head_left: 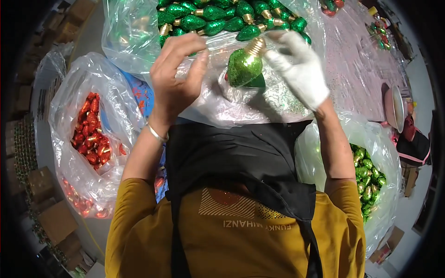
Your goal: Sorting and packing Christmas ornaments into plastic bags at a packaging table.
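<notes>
A light green glitter bulb ornament [244, 69] hangs tilted over the plastic-covered table, its gold screw base up. My right hand [299, 69], in a white glove, pinches it near that base; its fingertips are slightly blurred. To the left of the bulb my bare left hand [178, 76] is raised with fingers curved and thumb apart, and nothing shows in it. Just beneath the bulb, a dark green piece [257, 82] shows, partly hidden. Beyond both hands, several dark green glitter bulbs [215, 16] lie in rows in a clear plastic bag [125, 34].
At my left stands a clear bag [111, 185] of red bulbs [92, 134]. Another clear bag [320, 143], at my right, holds light green bulbs [367, 176]. Pinkish sheeting [352, 69] covers the table's right side, where a basin [394, 109] stands near the edge. Cardboard boxes [58, 222] sit far left.
</notes>
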The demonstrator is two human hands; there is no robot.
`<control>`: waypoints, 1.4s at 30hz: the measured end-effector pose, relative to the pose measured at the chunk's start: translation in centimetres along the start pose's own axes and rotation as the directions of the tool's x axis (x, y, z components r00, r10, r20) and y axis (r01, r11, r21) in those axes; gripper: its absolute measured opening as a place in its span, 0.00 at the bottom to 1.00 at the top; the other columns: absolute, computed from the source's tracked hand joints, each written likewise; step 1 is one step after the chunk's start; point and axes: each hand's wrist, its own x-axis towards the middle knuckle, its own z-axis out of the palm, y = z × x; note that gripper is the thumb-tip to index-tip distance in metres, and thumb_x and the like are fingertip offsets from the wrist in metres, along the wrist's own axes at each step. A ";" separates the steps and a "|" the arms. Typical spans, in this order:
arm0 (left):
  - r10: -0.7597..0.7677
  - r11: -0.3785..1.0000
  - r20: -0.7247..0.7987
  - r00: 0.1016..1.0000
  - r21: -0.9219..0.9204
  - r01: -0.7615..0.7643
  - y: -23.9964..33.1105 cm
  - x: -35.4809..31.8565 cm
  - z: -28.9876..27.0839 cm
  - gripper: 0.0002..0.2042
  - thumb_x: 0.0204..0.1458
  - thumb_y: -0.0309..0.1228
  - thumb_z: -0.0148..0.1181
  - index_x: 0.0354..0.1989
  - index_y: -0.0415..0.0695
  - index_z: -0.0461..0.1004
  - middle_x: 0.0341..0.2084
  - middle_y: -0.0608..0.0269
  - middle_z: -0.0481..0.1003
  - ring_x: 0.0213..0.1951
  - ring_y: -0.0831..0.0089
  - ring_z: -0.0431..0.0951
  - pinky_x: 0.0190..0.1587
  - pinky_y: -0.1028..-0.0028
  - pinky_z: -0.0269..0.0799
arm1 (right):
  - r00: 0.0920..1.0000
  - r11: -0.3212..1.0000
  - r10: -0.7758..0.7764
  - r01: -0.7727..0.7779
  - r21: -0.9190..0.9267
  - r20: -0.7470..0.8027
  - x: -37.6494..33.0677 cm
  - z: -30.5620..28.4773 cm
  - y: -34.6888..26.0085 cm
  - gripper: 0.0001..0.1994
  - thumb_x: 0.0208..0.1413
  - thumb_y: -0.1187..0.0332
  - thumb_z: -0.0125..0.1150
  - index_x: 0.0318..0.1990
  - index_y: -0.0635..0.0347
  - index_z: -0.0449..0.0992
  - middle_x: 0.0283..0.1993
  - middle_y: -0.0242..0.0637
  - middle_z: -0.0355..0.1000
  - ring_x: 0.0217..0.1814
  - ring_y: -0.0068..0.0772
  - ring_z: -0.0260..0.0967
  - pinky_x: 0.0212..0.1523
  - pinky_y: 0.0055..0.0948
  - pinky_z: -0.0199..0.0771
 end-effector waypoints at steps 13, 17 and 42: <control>0.086 0.967 0.405 0.910 0.186 -0.174 -0.7 -1.4 2.9 0.11 0.48 0.31 0.60 0.38 0.40 0.73 0.45 0.55 0.72 0.53 0.54 0.68 0.53 0.58 0.63 | 0.999 0.971 0.004 0.005 -0.239 0.039 0.2 0.1 0.7 0.10 0.56 0.70 0.59 0.44 0.63 0.75 0.38 0.31 0.75 0.37 0.22 0.71 0.41 0.22 0.72; 0.044 0.983 0.464 0.885 0.138 -0.121 -2.4 -2.2 3.1 0.10 0.49 0.32 0.58 0.37 0.41 0.74 0.45 0.55 0.71 0.54 0.53 0.67 0.53 0.57 0.62 | 0.978 0.980 0.190 -0.185 -0.069 0.081 0.6 -1.2 2.6 0.08 0.57 0.69 0.59 0.41 0.63 0.76 0.34 0.32 0.74 0.35 0.22 0.70 0.39 0.23 0.72; 0.044 0.975 0.275 0.960 -0.223 0.020 -4.4 -2.5 3.1 0.10 0.47 0.18 0.58 0.38 0.37 0.76 0.40 0.55 0.75 0.53 0.55 0.71 0.53 0.65 0.67 | 0.546 0.854 0.192 0.318 -0.413 0.816 6.9 4.8 2.7 0.11 0.48 0.67 0.57 0.35 0.65 0.78 0.33 0.52 0.75 0.35 0.51 0.73 0.35 0.40 0.72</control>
